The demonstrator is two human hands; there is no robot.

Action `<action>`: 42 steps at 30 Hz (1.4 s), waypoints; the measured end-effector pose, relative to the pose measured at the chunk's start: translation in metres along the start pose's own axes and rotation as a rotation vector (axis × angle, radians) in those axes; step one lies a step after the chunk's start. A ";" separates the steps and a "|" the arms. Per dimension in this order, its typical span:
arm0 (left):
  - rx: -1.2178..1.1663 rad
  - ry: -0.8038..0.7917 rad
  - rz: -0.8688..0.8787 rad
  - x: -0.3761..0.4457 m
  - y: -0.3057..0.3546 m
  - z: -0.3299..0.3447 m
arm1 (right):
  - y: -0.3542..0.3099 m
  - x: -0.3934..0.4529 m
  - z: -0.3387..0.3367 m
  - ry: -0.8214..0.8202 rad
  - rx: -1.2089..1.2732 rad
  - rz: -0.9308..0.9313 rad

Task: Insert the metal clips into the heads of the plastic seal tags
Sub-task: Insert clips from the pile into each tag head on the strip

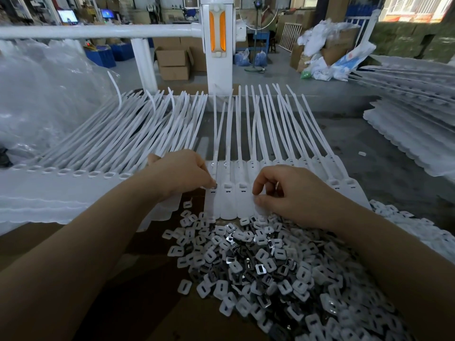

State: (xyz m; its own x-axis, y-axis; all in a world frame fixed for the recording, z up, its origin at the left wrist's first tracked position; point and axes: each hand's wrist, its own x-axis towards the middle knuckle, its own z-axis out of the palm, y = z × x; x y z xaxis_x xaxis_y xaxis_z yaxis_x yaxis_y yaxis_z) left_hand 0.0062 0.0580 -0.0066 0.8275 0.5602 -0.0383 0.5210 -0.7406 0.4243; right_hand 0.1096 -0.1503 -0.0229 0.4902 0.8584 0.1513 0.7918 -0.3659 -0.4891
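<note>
Between the hands, flat white plastic seal tags (227, 203) are lying edge to edge; left hand (182, 173) is pinching a small metal clip (214, 186) against one head, right hand (293, 195) pinching a tag's edge above the heaped clips (258, 267).

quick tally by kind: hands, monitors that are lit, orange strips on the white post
hands: 2 (left hand, right hand)
lit monitors: 2
orange strips on the white post: 2
total: 6

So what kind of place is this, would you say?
Most likely a factory assembly bench: rows of white seal tags, a heap of metal clips in front, and stacked cardboard boxes on the shop floor behind.
</note>
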 end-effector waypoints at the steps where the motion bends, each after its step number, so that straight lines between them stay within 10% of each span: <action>1: 0.008 0.002 0.002 0.000 0.000 0.000 | 0.000 0.000 0.000 0.000 -0.001 0.000; 42: 0.091 0.064 0.215 -0.007 0.002 -0.013 | 0.002 0.000 0.002 0.007 0.028 0.007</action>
State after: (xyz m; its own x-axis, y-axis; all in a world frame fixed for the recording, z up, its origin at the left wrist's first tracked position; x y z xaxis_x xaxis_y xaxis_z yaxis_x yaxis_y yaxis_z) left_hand -0.0014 0.0573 0.0064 0.9080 0.4062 0.1026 0.3533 -0.8740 0.3335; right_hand 0.1106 -0.1504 -0.0257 0.4986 0.8532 0.1534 0.7777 -0.3621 -0.5139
